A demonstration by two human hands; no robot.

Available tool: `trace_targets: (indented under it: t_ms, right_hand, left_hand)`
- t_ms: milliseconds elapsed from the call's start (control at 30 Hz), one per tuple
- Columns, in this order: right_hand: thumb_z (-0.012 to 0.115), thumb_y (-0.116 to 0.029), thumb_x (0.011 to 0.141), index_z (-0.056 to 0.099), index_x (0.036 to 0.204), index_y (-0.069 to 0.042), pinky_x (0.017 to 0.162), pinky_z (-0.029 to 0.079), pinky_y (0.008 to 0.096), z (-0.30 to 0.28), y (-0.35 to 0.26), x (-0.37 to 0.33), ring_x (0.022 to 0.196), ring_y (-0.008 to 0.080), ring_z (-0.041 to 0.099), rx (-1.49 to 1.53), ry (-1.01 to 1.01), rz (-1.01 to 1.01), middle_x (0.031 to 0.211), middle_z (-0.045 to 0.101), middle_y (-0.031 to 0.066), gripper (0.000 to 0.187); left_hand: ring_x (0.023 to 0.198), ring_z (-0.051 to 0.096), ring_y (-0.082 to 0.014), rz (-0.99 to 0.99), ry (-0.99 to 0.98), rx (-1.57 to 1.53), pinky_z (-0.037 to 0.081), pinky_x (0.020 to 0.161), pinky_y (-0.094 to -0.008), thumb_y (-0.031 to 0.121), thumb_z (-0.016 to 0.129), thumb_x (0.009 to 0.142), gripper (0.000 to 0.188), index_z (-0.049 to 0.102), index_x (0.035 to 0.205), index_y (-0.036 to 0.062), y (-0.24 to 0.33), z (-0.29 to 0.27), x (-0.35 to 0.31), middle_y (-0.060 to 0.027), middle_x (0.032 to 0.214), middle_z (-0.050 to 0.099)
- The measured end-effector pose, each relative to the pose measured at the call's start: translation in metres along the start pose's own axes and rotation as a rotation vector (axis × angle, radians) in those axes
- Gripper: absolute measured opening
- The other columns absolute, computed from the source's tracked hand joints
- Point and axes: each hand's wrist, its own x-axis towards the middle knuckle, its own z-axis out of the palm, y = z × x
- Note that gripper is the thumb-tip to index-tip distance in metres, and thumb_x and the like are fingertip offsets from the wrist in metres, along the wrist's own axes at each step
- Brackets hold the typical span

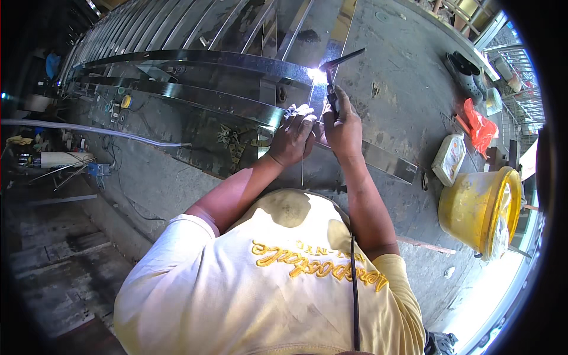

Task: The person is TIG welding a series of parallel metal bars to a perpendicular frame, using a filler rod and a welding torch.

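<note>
- Yellow bucket (467, 206), far right.
- White container (449, 158), just beside bucket.
- Orange-red bag (480, 129), crumpled, near container.
- Grey clogs (465, 78), side by side, upper right.

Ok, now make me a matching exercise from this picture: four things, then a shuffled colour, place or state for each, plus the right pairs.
Things:
1. Welding torch
2. Bucket
3. Plastic bag
4. Shoes

Descriptions:
A. Orange-red and crumpled
B. A dark pair
C. In the right hand
D. Yellow

Pairs: 1-C, 2-D, 3-A, 4-B
</note>
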Motion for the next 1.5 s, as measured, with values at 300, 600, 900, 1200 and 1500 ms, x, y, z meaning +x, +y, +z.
trace_targets:
  t_ms: [300, 600, 900, 1200, 1500]
  right_hand:
    - [0.064, -0.013, 0.092, 0.053, 0.142, -0.01, 0.086, 0.054, 0.0461, -0.006, -0.019, 0.0, 0.106, 0.0438, 0.067, 0.019, -0.017, 0.098, 0.115, 0.068, 0.0275, 0.051]
    - [0.064, -0.016, 0.089, 0.053, 0.142, -0.013, 0.084, 0.054, 0.051, 0.0, -0.003, 0.002, 0.099, 0.0468, 0.067, -0.043, -0.006, 0.035, 0.112, 0.067, 0.0279, 0.054]
    - [0.064, -0.015, 0.089, 0.052, 0.142, -0.011, 0.084, 0.054, 0.0512, 0.0, -0.006, 0.001, 0.099, 0.047, 0.067, 0.008, 0.004, 0.005, 0.111, 0.067, 0.0286, 0.055]
    - [0.064, -0.018, 0.089, 0.052, 0.142, -0.011, 0.083, 0.054, 0.051, -0.003, -0.007, 0.002, 0.098, 0.0475, 0.067, -0.053, -0.031, 0.049, 0.113, 0.067, 0.0285, 0.054]
    - [0.063, -0.017, 0.091, 0.053, 0.141, -0.011, 0.084, 0.054, 0.0511, -0.001, -0.007, 0.001, 0.1, 0.0476, 0.067, 0.013, 0.018, 0.007, 0.112, 0.068, 0.0281, 0.051]
  left_hand:
    - [0.125, 0.055, -0.0435, 0.0, 0.023, -0.007, 0.037, 0.114, -0.0562, 0.007, 0.061, 0.084, 0.044, 0.055, 0.126, -0.0008, -0.003, 0.004, -0.001, -0.0241, 0.128, 0.059]
    - [0.127, 0.053, -0.0438, -0.011, -0.017, -0.064, 0.037, 0.113, -0.0561, 0.006, 0.061, 0.082, 0.044, 0.055, 0.125, -0.0011, 0.001, -0.003, 0.004, -0.0238, 0.128, 0.058]
    - [0.127, 0.054, -0.0438, 0.006, 0.004, 0.004, 0.037, 0.113, -0.0559, 0.007, 0.06, 0.084, 0.04, 0.056, 0.123, -0.0018, -0.003, 0.003, 0.0, -0.0246, 0.128, 0.059]
    - [0.128, 0.053, -0.043, -0.028, -0.022, -0.035, 0.036, 0.114, -0.0561, 0.007, 0.061, 0.084, 0.041, 0.056, 0.123, -0.0013, 0.0, -0.001, 0.001, -0.0237, 0.13, 0.058]
    - [0.128, 0.053, -0.043, -0.012, -0.015, -0.031, 0.036, 0.115, -0.0565, 0.006, 0.061, 0.084, 0.041, 0.055, 0.124, -0.0005, -0.001, 0.0, 0.0, -0.0239, 0.13, 0.058]
